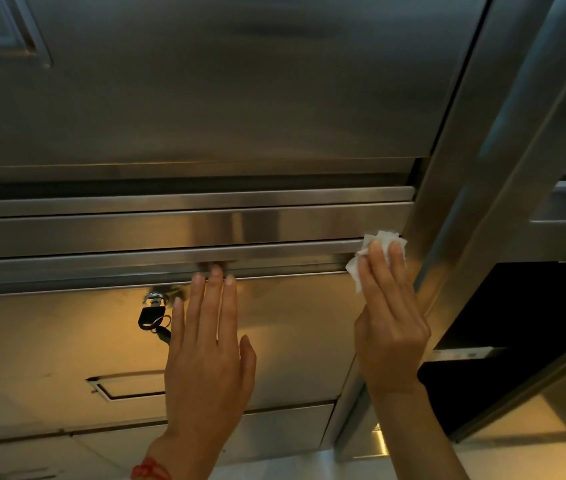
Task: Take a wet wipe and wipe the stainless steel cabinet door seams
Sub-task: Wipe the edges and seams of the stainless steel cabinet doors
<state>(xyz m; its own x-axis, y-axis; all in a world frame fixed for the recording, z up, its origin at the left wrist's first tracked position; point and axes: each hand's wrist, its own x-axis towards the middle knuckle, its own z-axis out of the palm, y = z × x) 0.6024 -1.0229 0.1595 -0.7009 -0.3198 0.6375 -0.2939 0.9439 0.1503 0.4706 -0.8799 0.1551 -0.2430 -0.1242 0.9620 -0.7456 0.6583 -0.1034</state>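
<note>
A stainless steel cabinet fills the view, with an upper door and a lower door. Horizontal rails and seams run between them. My right hand presses a white wet wipe with straight fingers against the right end of the seam, beside the vertical post. My left hand lies flat on the lower door, its fingertips reaching the rail above it.
A small black padlock with keys hangs on the lower door, left of my left hand. A recessed handle sits below it. A dark opening lies to the right of the post.
</note>
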